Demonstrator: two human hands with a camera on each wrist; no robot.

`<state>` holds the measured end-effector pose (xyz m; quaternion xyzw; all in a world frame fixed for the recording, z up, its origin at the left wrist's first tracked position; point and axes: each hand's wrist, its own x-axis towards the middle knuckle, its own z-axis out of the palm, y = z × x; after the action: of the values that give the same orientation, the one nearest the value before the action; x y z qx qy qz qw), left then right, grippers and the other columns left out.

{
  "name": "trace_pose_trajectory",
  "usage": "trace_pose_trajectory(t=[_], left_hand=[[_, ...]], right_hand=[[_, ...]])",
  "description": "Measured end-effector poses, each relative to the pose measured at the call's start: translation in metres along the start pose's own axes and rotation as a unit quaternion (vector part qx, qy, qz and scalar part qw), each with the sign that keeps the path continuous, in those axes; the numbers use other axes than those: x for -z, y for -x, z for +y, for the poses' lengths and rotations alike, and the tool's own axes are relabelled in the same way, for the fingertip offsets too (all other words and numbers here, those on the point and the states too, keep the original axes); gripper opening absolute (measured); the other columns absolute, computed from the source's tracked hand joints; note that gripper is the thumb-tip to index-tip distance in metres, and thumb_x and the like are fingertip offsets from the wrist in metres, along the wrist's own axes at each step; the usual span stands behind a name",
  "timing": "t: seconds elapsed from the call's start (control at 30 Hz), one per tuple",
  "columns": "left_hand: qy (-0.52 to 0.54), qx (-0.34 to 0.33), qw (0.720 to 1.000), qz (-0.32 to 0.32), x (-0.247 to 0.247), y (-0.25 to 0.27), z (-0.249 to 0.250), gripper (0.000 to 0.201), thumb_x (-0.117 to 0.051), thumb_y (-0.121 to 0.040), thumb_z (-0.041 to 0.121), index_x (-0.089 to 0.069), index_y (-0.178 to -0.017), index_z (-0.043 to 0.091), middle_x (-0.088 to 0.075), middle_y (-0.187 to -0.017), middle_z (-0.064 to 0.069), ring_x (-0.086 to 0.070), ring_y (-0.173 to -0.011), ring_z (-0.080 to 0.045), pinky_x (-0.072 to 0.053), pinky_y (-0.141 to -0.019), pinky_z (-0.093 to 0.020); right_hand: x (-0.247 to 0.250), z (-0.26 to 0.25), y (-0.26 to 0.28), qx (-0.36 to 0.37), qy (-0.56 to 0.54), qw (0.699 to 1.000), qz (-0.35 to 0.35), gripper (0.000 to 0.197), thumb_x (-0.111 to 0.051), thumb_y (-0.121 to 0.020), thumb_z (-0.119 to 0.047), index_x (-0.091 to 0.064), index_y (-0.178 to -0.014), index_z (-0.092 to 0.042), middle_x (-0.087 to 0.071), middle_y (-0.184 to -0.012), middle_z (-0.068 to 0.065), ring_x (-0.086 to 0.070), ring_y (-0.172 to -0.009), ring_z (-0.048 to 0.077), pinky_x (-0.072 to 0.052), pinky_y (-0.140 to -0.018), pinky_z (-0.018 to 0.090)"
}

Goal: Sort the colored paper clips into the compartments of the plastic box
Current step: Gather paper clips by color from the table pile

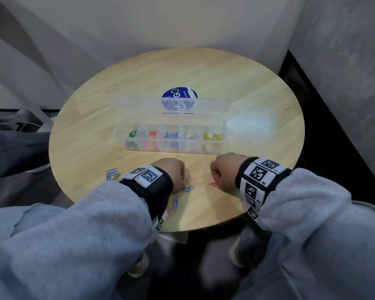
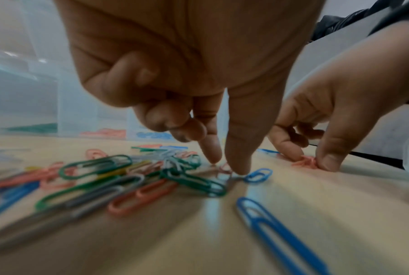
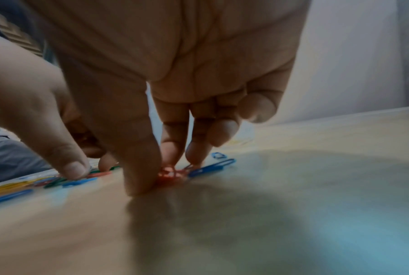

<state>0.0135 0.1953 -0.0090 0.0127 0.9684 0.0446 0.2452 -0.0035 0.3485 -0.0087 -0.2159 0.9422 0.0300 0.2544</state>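
The left hand point(image 2: 175, 61) fills the near view of its wrist camera, its grip part clenched: the outer fingers curl into the palm while thumb and forefinger reach straight down to the wooden surface point(image 1: 225, 83), their tips meeting on a small pink clip point(image 2: 225, 168) that they seem to pinch, though blur keeps this from being certain. Just right of that grip lies a blue paper clip point(image 2: 257, 175), and nearer the wrist a second, longer blue clip point(image 2: 279, 234) lies flat. To the left of the grip spreads a loose heap of clips point(image 2: 99, 178), green, pink, grey, blue and yellow, overlapping one another. The right hand point(image 3: 170, 55) is set down well to the right of the left one, its grip closed by thumb and two fingertips on a little bunch of red clips point(image 3: 169, 175) that still rests on the surface; the ring and little fingers are bent clear of it. A blue clip point(image 3: 211, 167) touches that red bunch on its far side. Beyond both grips, away from the person, stands the clear plastic box point(image 1: 173, 148) with its lid point(image 1: 171, 105) open and leaning back; its compartments hold, from left to right, green, red, blue, white and yellow clips. A single white clip point(image 1: 119, 157) lies on the surface beyond the left grip, near the box's left end. Both wrists wear black bands carrying square coded markers point(image 1: 148, 175).
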Motion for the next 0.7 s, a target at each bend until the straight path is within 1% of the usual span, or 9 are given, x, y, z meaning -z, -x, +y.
trace_pose_trajectory(t=[0.07, 0.13, 0.2, 0.3, 0.4, 0.47, 0.57, 0.63, 0.7], left_hand=[[0.014, 0.005, 1.0, -0.005, -0.001, -0.001, 0.001, 0.015, -0.063, -0.083, 0.027, -0.064, -0.096, 0.018, -0.066, -0.11, -0.004, -0.059, -0.101, -0.024, -0.038, -0.072, -0.025], [0.031, 0.007, 0.999, -0.01, -0.001, -0.002, 0.001, 0.006, -0.064, -0.082, 0.025, -0.062, -0.087, 0.022, -0.066, -0.105, -0.002, -0.06, -0.098, -0.021, -0.037, -0.071, -0.025], [0.042, 0.009, 0.999, -0.013, -0.002, -0.002, 0.0, 0.011, -0.066, -0.08, 0.024, -0.056, -0.075, 0.024, -0.066, -0.104, -0.001, -0.06, -0.099, -0.02, -0.038, -0.071, -0.024], [0.068, 0.011, 0.997, -0.016, -0.001, -0.002, 0.0, 0.019, -0.065, -0.079, 0.022, -0.052, -0.066, 0.022, -0.061, -0.08, 0.003, -0.058, -0.083, -0.019, -0.04, -0.066, -0.023], [0.155, 0.016, 0.988, -0.008, 0.0, 0.002, -0.002, 0.016, -0.06, -0.074, 0.012, -0.053, -0.062, 0.019, -0.058, -0.064, 0.004, -0.054, -0.051, -0.01, -0.038, -0.045, -0.015], [0.235, 0.013, 0.972, -0.003, 0.002, 0.005, -0.004, 0.019, -0.058, -0.072, 0.007, -0.051, -0.058, 0.018, -0.057, -0.057, 0.002, -0.046, -0.036, -0.006, -0.033, -0.036, -0.01], [0.341, -0.002, 0.94, -0.008, 0.007, 0.004, -0.006, 0.024, -0.059, -0.076, 0.0, -0.052, -0.062, 0.018, -0.054, -0.056, 0.0, -0.046, -0.045, -0.011, -0.038, -0.048, -0.018], [0.436, -0.003, 0.899, -0.032, 0.009, 0.003, -0.004, 0.024, -0.056, -0.081, -0.005, -0.055, -0.072, 0.017, -0.053, -0.057, -0.002, -0.046, -0.041, -0.007, -0.038, -0.046, -0.018], [0.53, 0.004, 0.846, -0.062, 0.012, 0.003, 0.001, 0.025, -0.047, -0.086, -0.007, -0.057, -0.077, 0.014, -0.051, -0.056, -0.001, -0.045, -0.036, -0.004, -0.036, -0.04, -0.013]], right_hand=[[0.001, -0.001, -0.001, 0.0, 0.013, 1.0, -0.016, 0.017, -0.056, -0.084, -0.017, -0.066, -0.097, -0.014, -0.067, -0.104, 0.003, -0.061, -0.093, 0.023, -0.049, -0.075, 0.03], [0.002, -0.003, 0.0, -0.004, 0.02, 0.999, -0.034, 0.022, -0.053, -0.084, -0.014, -0.065, -0.102, -0.012, -0.067, -0.104, 0.004, -0.058, -0.085, 0.022, -0.046, -0.071, 0.029], [0.004, -0.004, 0.0, -0.007, 0.038, 0.998, -0.051, 0.024, -0.049, -0.088, -0.017, -0.064, -0.105, -0.009, -0.065, -0.101, 0.006, -0.052, -0.08, 0.022, -0.042, -0.066, 0.028], [0.003, -0.003, -0.001, 0.0, 0.021, 0.999, -0.045, 0.015, -0.047, -0.088, -0.017, -0.061, -0.09, -0.011, -0.06, -0.087, 0.003, -0.048, -0.072, 0.02, -0.035, -0.053, 0.024], [0.007, 0.007, 0.0, -0.011, -0.12, 0.993, -0.012, 0.011, -0.055, -0.081, -0.012, -0.058, -0.073, -0.018, -0.058, -0.07, -0.006, -0.052, -0.066, 0.014, -0.043, -0.058, 0.023], [0.014, 0.019, 0.002, -0.017, -0.227, 0.974, 0.007, 0.017, -0.062, -0.078, -0.011, -0.056, -0.065, -0.02, -0.059, -0.065, -0.007, -0.055, -0.066, 0.011, -0.046, -0.06, 0.022], [0.025, 0.035, 0.008, -0.014, -0.34, 0.94, 0.039, 0.022, -0.068, -0.079, -0.012, -0.054, -0.063, -0.018, -0.06, -0.066, -0.003, -0.057, -0.062, 0.011, -0.048, -0.065, 0.022], [0.028, 0.043, 0.012, -0.005, -0.455, 0.889, 0.046, 0.023, -0.067, -0.078, -0.002, -0.053, -0.063, -0.013, -0.063, -0.071, 0.007, -0.058, -0.061, 0.016, -0.052, -0.064, 0.022], [0.029, 0.047, 0.016, 0.005, -0.547, 0.836, 0.043, 0.026, -0.061, -0.079, 0.009, -0.052, -0.064, -0.01, -0.061, -0.068, 0.01, -0.056, -0.053, 0.014, -0.051, -0.052, 0.016]])
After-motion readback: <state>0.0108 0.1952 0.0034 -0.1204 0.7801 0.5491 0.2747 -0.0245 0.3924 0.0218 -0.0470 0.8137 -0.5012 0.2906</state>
